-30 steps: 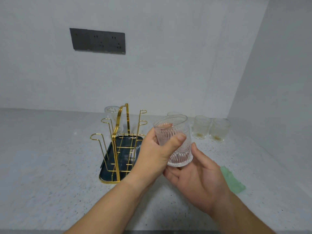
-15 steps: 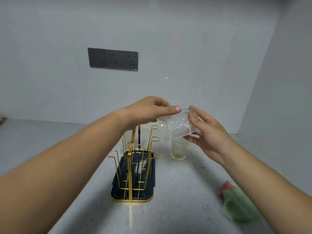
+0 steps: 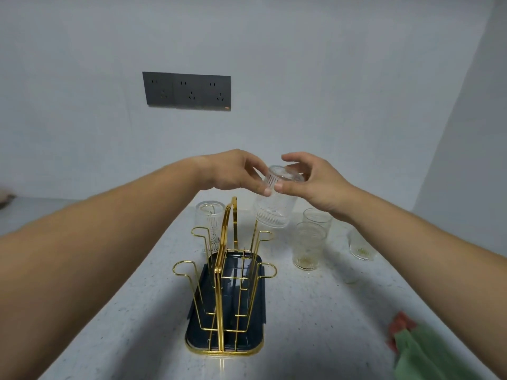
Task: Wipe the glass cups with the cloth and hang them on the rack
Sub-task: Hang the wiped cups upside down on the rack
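Rear wall (image 3: 301,64): plain, pale grey-white, matte. Right side wall (image 3: 477,119): same finish, slightly darker, meets rear wall in vertical corner. Triple socket panel (image 3: 186,91): dark grey, three outlets in row, flush on rear wall, left of centre, tiny red mark at lower right corner. Countertop (image 3: 315,311): white stone-look, fine dark speckle, runs back to both walls. Light: soft, even, shadows faint. Brownish object (image 3: 5,198) at far left edge: blurred, can't identify.
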The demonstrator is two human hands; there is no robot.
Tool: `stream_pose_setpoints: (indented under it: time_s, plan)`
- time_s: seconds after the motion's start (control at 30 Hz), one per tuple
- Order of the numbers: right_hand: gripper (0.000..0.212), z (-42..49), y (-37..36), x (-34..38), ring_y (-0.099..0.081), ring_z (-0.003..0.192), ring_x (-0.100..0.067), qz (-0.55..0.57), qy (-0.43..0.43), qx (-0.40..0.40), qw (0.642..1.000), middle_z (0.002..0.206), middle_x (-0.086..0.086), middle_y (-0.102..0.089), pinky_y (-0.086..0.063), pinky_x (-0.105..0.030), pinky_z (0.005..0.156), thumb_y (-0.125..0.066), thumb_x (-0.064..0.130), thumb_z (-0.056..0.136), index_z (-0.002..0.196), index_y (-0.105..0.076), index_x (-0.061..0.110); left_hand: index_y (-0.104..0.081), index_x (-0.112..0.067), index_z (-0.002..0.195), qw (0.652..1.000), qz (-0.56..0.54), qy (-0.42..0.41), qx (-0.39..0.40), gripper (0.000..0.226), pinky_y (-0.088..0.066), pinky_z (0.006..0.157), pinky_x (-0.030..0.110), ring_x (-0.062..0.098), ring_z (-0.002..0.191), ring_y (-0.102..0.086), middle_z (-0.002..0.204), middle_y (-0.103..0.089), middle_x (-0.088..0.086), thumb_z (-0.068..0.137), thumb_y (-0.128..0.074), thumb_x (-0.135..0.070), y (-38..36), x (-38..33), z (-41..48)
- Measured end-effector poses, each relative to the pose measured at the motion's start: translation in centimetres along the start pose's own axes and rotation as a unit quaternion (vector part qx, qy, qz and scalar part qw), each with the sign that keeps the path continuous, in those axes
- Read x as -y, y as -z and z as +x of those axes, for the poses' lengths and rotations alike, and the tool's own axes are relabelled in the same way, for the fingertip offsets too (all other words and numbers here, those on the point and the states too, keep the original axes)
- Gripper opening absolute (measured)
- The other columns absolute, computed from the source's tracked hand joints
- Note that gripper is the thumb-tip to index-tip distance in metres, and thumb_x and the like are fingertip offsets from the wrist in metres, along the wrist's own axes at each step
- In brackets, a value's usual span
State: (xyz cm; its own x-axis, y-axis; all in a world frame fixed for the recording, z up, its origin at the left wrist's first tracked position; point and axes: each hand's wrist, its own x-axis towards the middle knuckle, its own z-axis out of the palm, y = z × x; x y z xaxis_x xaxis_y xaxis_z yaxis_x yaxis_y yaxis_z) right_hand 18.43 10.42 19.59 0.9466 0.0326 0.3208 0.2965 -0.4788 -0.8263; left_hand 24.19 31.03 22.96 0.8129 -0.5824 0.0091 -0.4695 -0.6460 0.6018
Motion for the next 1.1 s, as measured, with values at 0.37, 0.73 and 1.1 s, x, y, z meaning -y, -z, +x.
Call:
stream_pose_setpoints:
  time_s: [0.37, 0.73, 1.1]
  plan:
    - [0.081, 2.7, -3.0, -3.3, -0.063, 0.113, -0.016, -0.084, 0.021, 0.041, 0.995, 0.13, 0.0, -0.061, -0.052, -0.037, 0.104, -0.09, 0.025, 0.076, 0.145, -0.047, 0.025, -0.08, -0.027, 0.112, 0.997, -0.082, -0.001, 0.013, 0.052, -0.027, 0.124, 0.047, 0.013, 0.134, -0.054, 0.124, -0.075, -0.011, 0.077, -0.065, -0.063, -0.1, 4.7, 2.1]
    - [0.093, 2.7, -5.4, -5.8, -0.062, 0.114, -0.016, -0.109, 0.021, 0.071, 0.991, 0.131, 0.003, -0.06, -0.053, -0.035, 0.101, -0.093, 0.027, 0.071, 0.149, -0.042, 0.025, -0.082, -0.017, 0.104, 0.995, -0.033, 0.067, 0.064, 0.046, -0.026, 0.123, 0.047, 0.015, 0.129, -0.056, 0.119, -0.076, -0.005, 0.095, -0.063, -0.058, -1.1, 6.9, 4.4]
    - [0.096, 2.3, -6.4, -7.3, -0.06, 0.116, -0.014, -0.124, 0.008, 0.076, 0.989, 0.135, 0.006, -0.057, -0.051, -0.035, 0.104, -0.093, 0.031, 0.07, 0.15, -0.04, 0.029, -0.082, -0.015, 0.098, 0.993, 0.017, 0.092, 0.078, 0.046, -0.03, 0.121, 0.048, 0.012, 0.109, -0.065, 0.105, -0.08, 0.0, 0.099, -0.059, -0.055, -2.1, 6.3, 5.6]
